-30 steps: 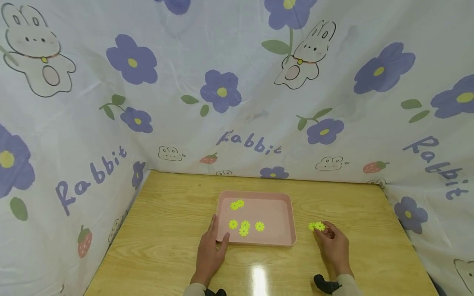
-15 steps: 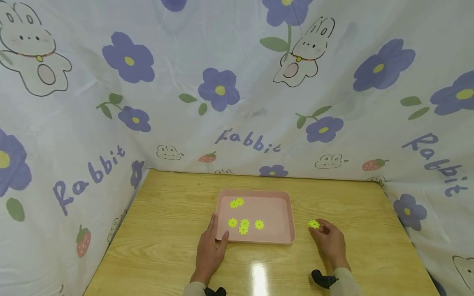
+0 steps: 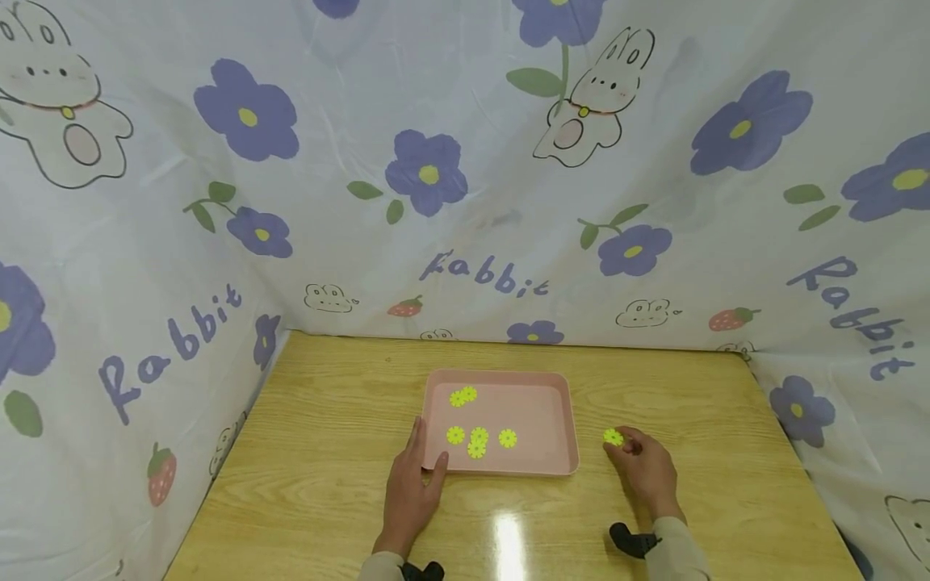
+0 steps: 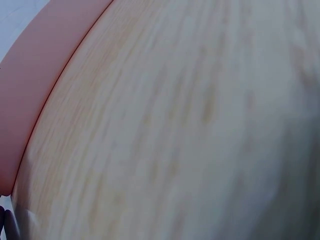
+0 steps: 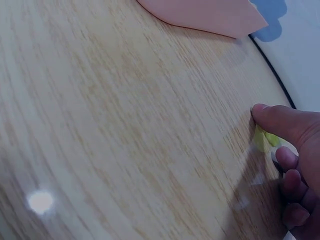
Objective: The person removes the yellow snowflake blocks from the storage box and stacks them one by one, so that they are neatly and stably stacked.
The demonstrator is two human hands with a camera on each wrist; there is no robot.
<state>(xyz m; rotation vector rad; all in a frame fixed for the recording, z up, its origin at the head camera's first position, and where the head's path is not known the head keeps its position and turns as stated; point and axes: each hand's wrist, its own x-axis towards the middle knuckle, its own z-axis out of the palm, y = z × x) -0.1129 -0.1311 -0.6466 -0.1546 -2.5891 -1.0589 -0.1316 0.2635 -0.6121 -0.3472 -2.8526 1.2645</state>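
Note:
A pink tray (image 3: 572, 424) lies flat on the wooden table (image 3: 327, 420) and holds several yellow-green flower pieces (image 3: 477, 442). My left hand (image 3: 410, 484) rests flat at the tray's front-left corner, with straight fingers against its rim. My right hand (image 3: 643, 468) sits on the table just right of the tray and pinches a yellow-green flower piece (image 3: 613, 436) at table level. In the right wrist view the thumb (image 5: 280, 120) covers that flower piece (image 5: 262, 139) and the other fingers curl beneath. The left wrist view shows only the tray edge (image 4: 30, 85) and bare wood.
A white curtain (image 3: 465, 161) printed with purple flowers and rabbits closes off the back and both sides of the table. A bright light reflection (image 3: 508, 541) lies on the wood near the front edge. A tray corner (image 5: 210, 15) shows in the right wrist view.
Two flower pieces lay beside my right hand a second ago; now only one shows, held in its fingertips. The right hand has edged slightly left. The left hand has stayed put.

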